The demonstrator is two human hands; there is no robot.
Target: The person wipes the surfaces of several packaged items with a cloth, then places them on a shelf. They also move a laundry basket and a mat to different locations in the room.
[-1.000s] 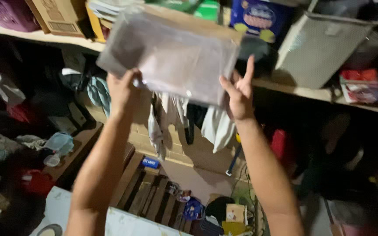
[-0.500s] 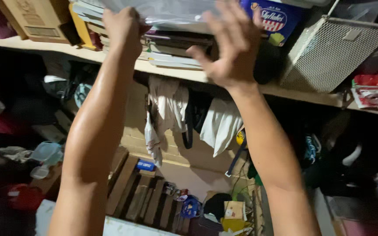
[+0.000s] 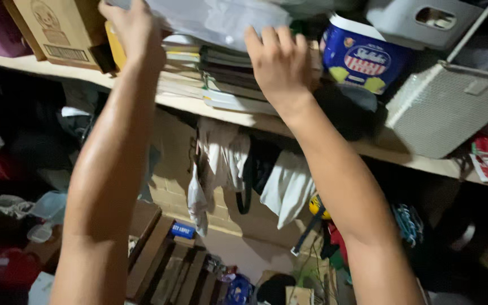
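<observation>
Overhead, both arms reach up to a long wooden shelf (image 3: 238,120), where a flat, clear plastic-wrapped package (image 3: 216,20) lies on top of a stack of books and folders (image 3: 221,79), left of the middle. The left hand (image 3: 134,34) clasps the package's left end, though its fingers are hidden from view, so the exact grip cannot be told. The right hand (image 3: 280,65) lies flat, fingers together and pressed against the package's near edge. Keeping the package level and pushing evenly from both ends should, by the look of it, keep the stack beneath from shifting. One tan cardboard box (image 3: 57,28) stands left of the stack, one blue-and-white round tub (image 3: 362,56) right of it, and two grey baskets (image 3: 447,107) sit farther right.
</observation>
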